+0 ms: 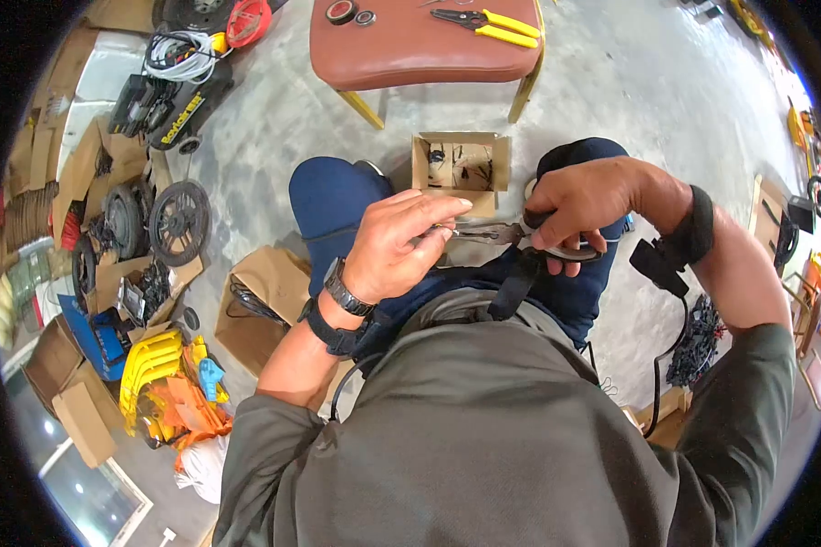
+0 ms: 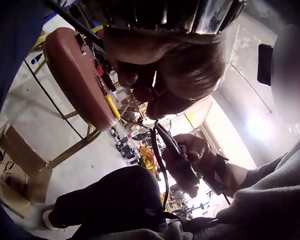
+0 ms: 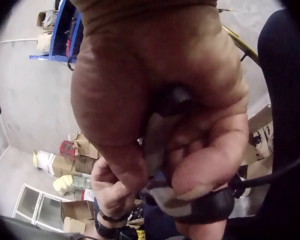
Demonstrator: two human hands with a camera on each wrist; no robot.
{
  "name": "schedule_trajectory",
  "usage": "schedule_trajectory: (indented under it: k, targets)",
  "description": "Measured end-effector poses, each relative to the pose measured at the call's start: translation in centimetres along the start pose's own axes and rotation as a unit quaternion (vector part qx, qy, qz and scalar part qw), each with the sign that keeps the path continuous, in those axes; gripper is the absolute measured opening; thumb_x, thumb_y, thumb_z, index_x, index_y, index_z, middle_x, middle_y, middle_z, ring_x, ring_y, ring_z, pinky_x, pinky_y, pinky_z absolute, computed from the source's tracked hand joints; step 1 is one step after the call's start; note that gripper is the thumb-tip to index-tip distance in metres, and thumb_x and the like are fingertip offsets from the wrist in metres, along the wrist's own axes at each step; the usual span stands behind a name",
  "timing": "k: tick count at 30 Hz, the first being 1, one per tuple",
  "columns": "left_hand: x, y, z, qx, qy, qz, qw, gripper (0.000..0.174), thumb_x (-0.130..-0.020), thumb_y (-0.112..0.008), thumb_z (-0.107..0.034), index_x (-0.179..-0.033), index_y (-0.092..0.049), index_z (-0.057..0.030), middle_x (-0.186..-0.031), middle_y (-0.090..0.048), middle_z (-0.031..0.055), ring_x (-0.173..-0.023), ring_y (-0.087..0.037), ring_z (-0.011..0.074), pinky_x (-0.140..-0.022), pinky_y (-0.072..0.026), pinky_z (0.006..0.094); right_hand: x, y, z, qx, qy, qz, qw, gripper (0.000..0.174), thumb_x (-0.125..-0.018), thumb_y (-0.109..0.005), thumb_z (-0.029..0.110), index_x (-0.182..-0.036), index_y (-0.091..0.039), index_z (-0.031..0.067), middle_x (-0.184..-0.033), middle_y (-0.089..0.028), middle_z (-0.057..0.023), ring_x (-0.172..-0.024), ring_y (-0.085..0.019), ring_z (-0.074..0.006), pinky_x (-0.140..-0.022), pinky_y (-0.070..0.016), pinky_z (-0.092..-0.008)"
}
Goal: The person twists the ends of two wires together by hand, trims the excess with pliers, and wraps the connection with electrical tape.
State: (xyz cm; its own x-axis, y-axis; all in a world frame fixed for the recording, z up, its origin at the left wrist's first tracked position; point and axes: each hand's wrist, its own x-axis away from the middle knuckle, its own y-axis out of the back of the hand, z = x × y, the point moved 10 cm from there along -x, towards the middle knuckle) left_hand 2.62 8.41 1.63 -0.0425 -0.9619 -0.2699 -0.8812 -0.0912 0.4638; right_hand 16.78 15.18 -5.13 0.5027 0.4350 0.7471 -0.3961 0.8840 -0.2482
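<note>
In front of the lap, my left hand (image 1: 394, 239) pinches a thin dark wire between thumb and fingers. My right hand (image 1: 582, 211) grips a pair of pliers (image 1: 489, 234), its fingers curled round the dark handles. The metal nose of the pliers points left and reaches the left fingertips. From the left wrist, a dark cable (image 2: 159, 167) hangs down beside the pliers, its upper end at the pinching fingers. In the right wrist view the right hand (image 3: 160, 110) covers most of the tool, and the wire's end is hidden.
An open cardboard box (image 1: 461, 202) with dark scraps stands on the floor between the knees. Beyond it is a red-brown padded stool (image 1: 410, 59), bearing yellow-handled wire strippers (image 1: 497, 27) and a tape roll (image 1: 341, 12). Wheels (image 1: 179, 221), cartons and yellow parts crowd the left side.
</note>
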Motion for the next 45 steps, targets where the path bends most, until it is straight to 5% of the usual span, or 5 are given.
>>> schedule_trajectory:
  k: [4, 19, 28, 37, 45]
  targets:
    - [0.1, 0.0, -0.4, -0.002, -0.016, 0.003, 1.000, 0.034, -0.080, -0.068, 0.005, -0.113, -0.069, -0.0001, -0.082, -0.070, 0.0091, -0.070, -0.065, 0.0232, -0.063, -0.0496, 0.0331, 0.4, 0.1, 0.6, -0.004, -0.018, -0.008, 1.000, 0.031, -0.100, -0.055, 0.025, -0.105, -0.060, -0.0059, -0.096, -0.074, -0.0126, -0.083, -0.075, -0.0207, -0.055, -0.0577, -0.0302]
    - [0.7, -0.5, -1.8, -0.028, -0.058, 0.023, 0.998, 0.036, -0.076, -0.067, 0.008, -0.111, -0.069, -0.0011, -0.086, -0.069, 0.0137, -0.065, -0.060, 0.0294, -0.060, -0.0477, 0.0368, -0.7, 0.2, 1.1, 0.028, -0.035, 0.032, 0.999, 0.033, -0.097, -0.057, 0.023, -0.110, -0.061, -0.0073, -0.099, -0.073, -0.0157, -0.083, -0.075, -0.0236, -0.058, -0.0608, -0.0336]
    - [0.7, -0.4, -2.0, -0.044, -0.067, 0.017, 0.997, 0.034, -0.077, -0.068, 0.008, -0.109, -0.069, -0.0013, -0.085, -0.069, 0.0133, -0.068, -0.064, 0.0294, -0.061, -0.0496, 0.0371, -0.7, 0.1, 1.5, 0.030, -0.045, 0.016, 0.998, 0.028, -0.098, -0.056, 0.027, -0.099, -0.062, -0.0005, -0.090, -0.074, -0.0106, -0.076, -0.075, -0.0198, -0.051, -0.0510, -0.0278]
    - [0.2, 0.3, -1.4, -0.062, -0.013, -0.026, 0.998, 0.029, -0.080, -0.069, 0.008, -0.108, -0.070, 0.0000, -0.086, -0.071, 0.0131, -0.075, -0.068, 0.0266, -0.068, -0.0537, 0.0342, -0.2, -0.3, 1.2, -0.037, -0.026, -0.061, 0.997, 0.027, -0.100, -0.055, 0.026, -0.092, -0.061, 0.0004, -0.079, -0.070, -0.0068, -0.066, -0.071, -0.0162, -0.054, -0.0506, -0.0289]
    - [0.2, 1.8, 0.4, -0.043, 0.044, -0.080, 0.995, 0.031, -0.085, -0.066, 0.010, -0.115, -0.068, 0.0018, -0.089, -0.070, 0.0103, -0.078, -0.067, 0.0166, -0.072, -0.0534, 0.0278, 0.3, -0.7, 2.5, -0.018, 0.073, -0.238, 0.968, 0.028, -0.100, -0.055, 0.023, -0.092, -0.060, -0.0027, -0.076, -0.068, -0.0056, -0.068, -0.067, -0.0133, -0.060, -0.0531, -0.0307]
